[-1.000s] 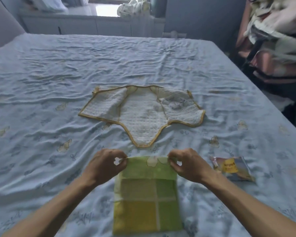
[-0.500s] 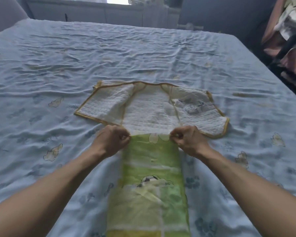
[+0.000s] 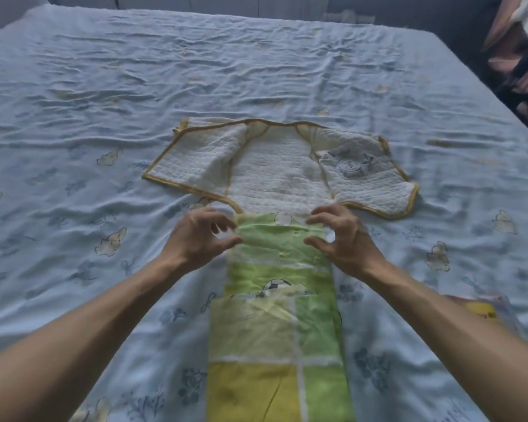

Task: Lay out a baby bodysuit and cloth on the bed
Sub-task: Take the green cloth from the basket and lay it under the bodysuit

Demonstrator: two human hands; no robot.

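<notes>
A white quilted baby bodysuit [image 3: 275,175] with yellow trim lies spread open in the middle of the bed [image 3: 104,86]. A green and yellow patchwork cloth [image 3: 275,330] stretches in a long strip from the bed's near edge up over the bodysuit's lower tip. My left hand [image 3: 200,236] hovers at the cloth's far left corner and my right hand [image 3: 342,236] at its far right corner. The fingers of both hands are spread apart, and neither pinches the cloth.
A small yellow and white packet [image 3: 482,312] lies on the sheet to the right of my right forearm. A pile of clothes and bags [image 3: 521,47] stands beside the bed at the far right. A low cabinet runs behind the bed's far edge.
My hands carried the cloth's far edge forward, unfolding it into a long strip that reaches the bodysuit. Both hands have now opened and let go of the corners.
</notes>
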